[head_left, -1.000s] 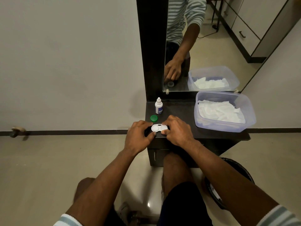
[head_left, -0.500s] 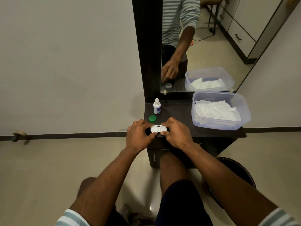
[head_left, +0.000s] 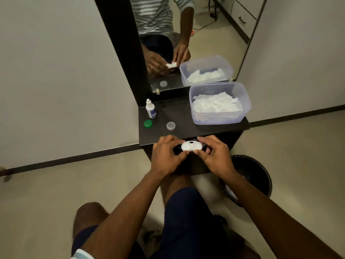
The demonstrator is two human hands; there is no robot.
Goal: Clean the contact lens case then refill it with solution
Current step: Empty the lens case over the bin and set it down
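Case (head_left: 191, 146) now lifted off counter (head_left: 186, 116), both hands (head_left: 166, 156) (head_left: 214, 156) pinching it; clear cap (head_left: 170, 125) newly at 12 o'clock; wells open for cleaning.

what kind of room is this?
Likely a bedroom or dressing corner at home: a tall mirror over a small dark vanity shelf, drawer units reflected behind, and a bin on the tiled floor.

Single head-worn view, looking steeply down (wide-angle), close over the dark shelf (head_left: 188, 126), mirror (head_left: 196, 43) ahead
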